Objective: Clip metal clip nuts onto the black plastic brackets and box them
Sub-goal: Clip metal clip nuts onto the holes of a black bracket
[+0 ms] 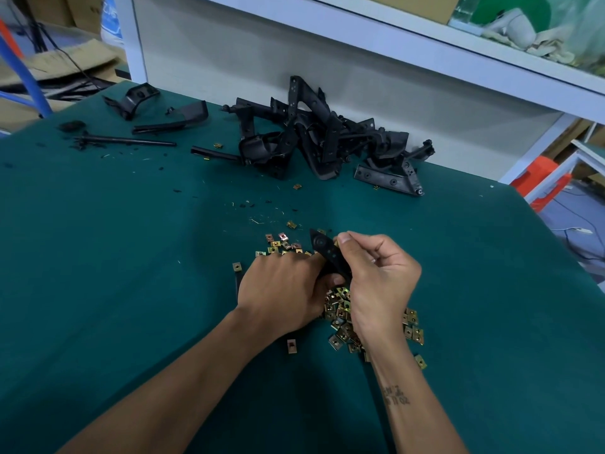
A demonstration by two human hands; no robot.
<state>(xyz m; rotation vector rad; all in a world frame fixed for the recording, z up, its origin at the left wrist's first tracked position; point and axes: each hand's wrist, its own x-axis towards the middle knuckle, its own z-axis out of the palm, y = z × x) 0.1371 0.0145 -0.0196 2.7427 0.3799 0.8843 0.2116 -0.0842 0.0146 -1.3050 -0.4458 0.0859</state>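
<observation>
We hold one black bracket (327, 255) between us over the scattered clip nuts (340, 311) on the green table (131, 257): our left hand (281, 290) grips its lower end, our right hand (379, 273) pinches near its top, perhaps with a nut under the thumb. The bracket pile (327, 142) lies by the far wall

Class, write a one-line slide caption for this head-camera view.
Both hands, left and right, grip one black bracket above scattered clip nuts on green table.
</observation>
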